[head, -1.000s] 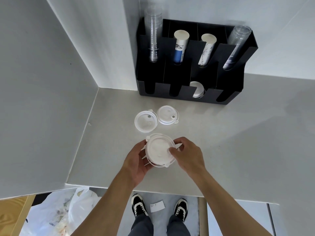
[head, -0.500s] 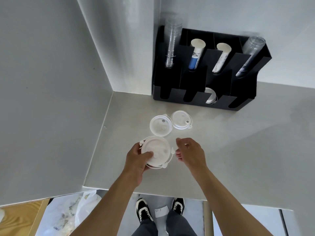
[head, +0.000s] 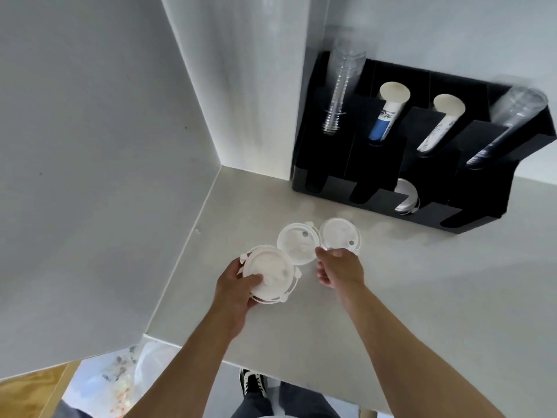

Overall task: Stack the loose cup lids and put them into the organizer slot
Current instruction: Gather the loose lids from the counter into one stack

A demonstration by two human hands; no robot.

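My left hand (head: 238,288) holds a stack of white cup lids (head: 269,274) just above the counter, thumb on top. Two loose white lids lie on the counter beyond it: one (head: 297,242) beside the stack, another (head: 339,233) to its right. My right hand (head: 339,268) reaches between them, its fingertips at the near edges of both; it holds nothing that I can see. The black organizer (head: 376,203) stands at the back right, with a few white lids (head: 407,196) in one front slot.
Clear and paper cup stacks (head: 388,116) lean in the organizer's upper slots. A white wall panel (head: 105,176) closes the left side. The counter's near edge (head: 301,369) runs below my arms, with my shoes and a plastic bag on the floor beneath.
My right hand let go of the stack and moved forward to the two loose lids. My left hand keeps the stack, now slightly left.
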